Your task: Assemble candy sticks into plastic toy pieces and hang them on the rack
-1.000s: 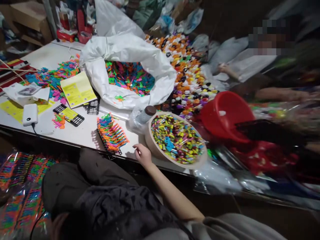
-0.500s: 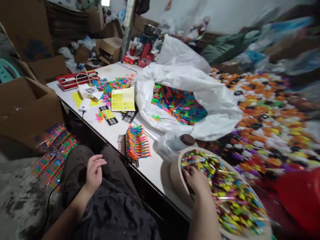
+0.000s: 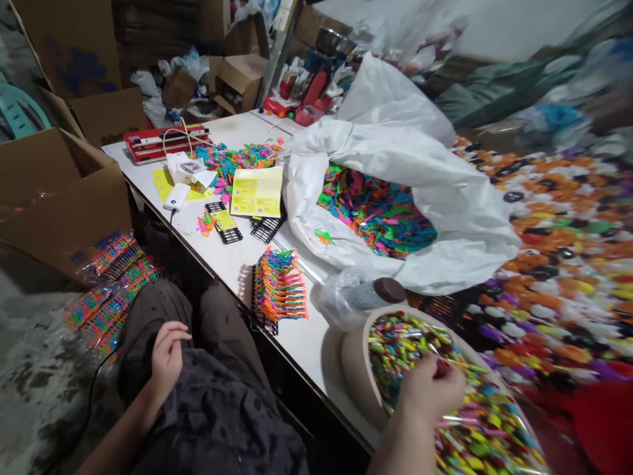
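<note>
Two bare hands belong to a person seated at the edge of a long white table [image 3: 232,260]. Their right hand [image 3: 429,390] is down in a round tan bowl [image 3: 357,366] at the near table edge, fingers curled closed around a few small wrapped pieces from the heap of multicoloured wrapped sticks [image 3: 405,343] that fills the bowl; a thin stick juts out from between the fingertips. Their left hand [image 3: 165,355] rests on the lap, on dark trousers, fingers loosely curled inward and holding nothing that can be seen.

Just left of the bowl, a black rack [image 3: 258,310] stands on the table, loaded with a row of bright orange, pink and blue plastic pieces [image 3: 281,287]. Touching the bowl's far side lies a clear bag with a brown-capped bottle [image 3: 376,293] inside. Beyond that, a big white sack [image 3: 445,198] gapes open, full of mixed neon plastic parts. To the right of the sack spreads a blurred mass of orange, white and purple items.

Farther along the table lie a yellow sheet of paper [image 3: 257,191], a white power bank [image 3: 177,196] and a red flat tool [image 3: 163,140]. Cardboard boxes [image 3: 59,198] stand on the floor to the left, with packets of coloured pieces [image 3: 106,297] beside the person's knee.
</note>
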Action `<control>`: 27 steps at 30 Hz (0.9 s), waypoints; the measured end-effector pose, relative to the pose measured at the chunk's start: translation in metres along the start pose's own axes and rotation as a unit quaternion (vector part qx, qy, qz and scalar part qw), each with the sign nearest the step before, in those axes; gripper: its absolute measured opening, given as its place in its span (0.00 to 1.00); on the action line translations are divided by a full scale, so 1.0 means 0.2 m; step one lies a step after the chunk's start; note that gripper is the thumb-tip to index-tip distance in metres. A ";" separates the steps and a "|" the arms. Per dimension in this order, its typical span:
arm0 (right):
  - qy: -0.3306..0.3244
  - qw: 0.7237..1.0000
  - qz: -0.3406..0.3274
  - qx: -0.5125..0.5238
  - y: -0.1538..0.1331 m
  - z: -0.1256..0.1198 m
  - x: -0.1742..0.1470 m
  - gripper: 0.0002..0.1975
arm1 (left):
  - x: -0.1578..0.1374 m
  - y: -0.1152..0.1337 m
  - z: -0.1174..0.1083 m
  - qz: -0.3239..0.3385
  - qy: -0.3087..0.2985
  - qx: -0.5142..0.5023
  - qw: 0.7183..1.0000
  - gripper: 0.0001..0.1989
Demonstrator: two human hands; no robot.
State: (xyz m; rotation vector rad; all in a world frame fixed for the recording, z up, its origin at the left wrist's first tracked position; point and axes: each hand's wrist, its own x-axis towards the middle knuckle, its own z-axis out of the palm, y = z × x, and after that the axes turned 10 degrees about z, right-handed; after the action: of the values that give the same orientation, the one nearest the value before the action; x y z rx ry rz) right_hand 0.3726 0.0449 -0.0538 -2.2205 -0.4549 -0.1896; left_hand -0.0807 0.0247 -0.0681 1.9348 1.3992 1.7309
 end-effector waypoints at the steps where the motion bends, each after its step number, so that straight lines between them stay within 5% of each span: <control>1: 0.004 1.000 -0.006 0.009 -0.02 0.00 -0.01 0.12 | 0.01 -0.01 0.01 -0.001 -0.003 -0.008 1.000 0.14; 9: 0.018 0.998 -0.050 0.045 -0.13 -0.03 -0.11 0.13 | 0.15 -0.13 0.01 0.088 -0.015 -0.003 0.996 0.14; 16: -0.072 0.953 -0.281 0.087 -0.24 0.06 -0.27 0.12 | 0.47 -0.37 -0.03 0.065 0.032 0.036 0.997 0.12; 22: -0.071 0.895 -0.426 0.112 -0.38 0.04 -0.28 0.09 | 0.99 -0.72 0.30 -0.007 -0.105 0.118 0.987 0.14; 27: -0.064 0.878 -0.465 0.098 -0.38 -0.07 -0.30 0.07 | 1.14 -0.97 0.63 -0.105 -0.208 0.132 0.963 0.23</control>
State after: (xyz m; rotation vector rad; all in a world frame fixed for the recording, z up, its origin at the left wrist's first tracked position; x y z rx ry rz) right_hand 0.2884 0.0637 -0.0069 -1.6557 -1.5250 -0.4712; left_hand -0.1013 0.3484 -0.0836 2.0337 1.6538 1.0083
